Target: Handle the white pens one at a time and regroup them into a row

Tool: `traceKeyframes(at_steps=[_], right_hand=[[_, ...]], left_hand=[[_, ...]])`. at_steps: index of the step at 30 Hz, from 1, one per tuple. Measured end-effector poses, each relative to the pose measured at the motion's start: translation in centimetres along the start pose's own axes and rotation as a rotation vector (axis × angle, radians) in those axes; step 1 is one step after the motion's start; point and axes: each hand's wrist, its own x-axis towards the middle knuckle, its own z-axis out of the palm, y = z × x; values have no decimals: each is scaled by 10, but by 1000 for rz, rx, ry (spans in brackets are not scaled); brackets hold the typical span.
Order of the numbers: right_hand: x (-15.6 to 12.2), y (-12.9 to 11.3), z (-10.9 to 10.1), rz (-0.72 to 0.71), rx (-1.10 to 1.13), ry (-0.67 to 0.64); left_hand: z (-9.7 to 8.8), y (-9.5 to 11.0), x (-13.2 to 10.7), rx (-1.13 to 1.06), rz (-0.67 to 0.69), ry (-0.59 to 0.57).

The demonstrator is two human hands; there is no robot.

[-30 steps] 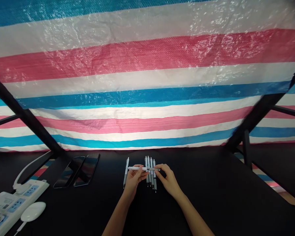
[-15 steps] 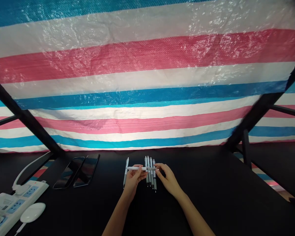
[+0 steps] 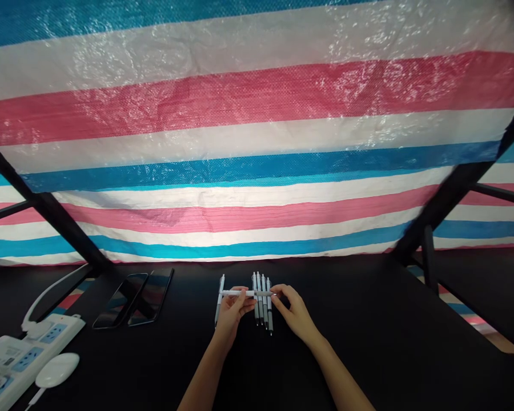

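Note:
My left hand (image 3: 235, 305) pinches the white barrel of a pen (image 3: 247, 294), held level above the table. The pen's grey end points right, where the thumb and fingers of my right hand (image 3: 293, 308) close on its tip. Below it several white-and-grey pens (image 3: 263, 314) lie side by side, pointing away from me; the held pen crosses over them. One more pen (image 3: 218, 308) lies apart on the left, partly covered by my left hand.
Two dark phones (image 3: 120, 301) lie on the black table (image 3: 154, 371) to the left. A white power strip (image 3: 29, 357) with plugs and a round white charger (image 3: 57, 370) sit at the lower left. Black frame legs (image 3: 428, 262) and a striped sheet (image 3: 257, 220) stand behind.
Hardly anything differs. Both hands keep their grip on the pen, with only a very slight shift of the fingers.

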Motion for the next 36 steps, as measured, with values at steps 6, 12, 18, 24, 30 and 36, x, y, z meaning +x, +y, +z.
traceKeyframes(at_steps=[6,12,18,24,30,36], right_hand=[[0,0,1,6,-71,-7],[0,1,2,0,-22,10],[0,1,3,-7,-32,-10],[1,1,4,10,-41,-14],[1,3,3,1,26,-12],[2,2,2,17,-34,-13]], left_hand=[[1,1,-1,12,2,-33],[-3,-2,0,26,19,-43],[-1,0,-1,24,25,-23],[-1,-1,0,25,17,-29],[-4,-3,2,0,41,-27],[-1,-2,0,18,15,-41]])
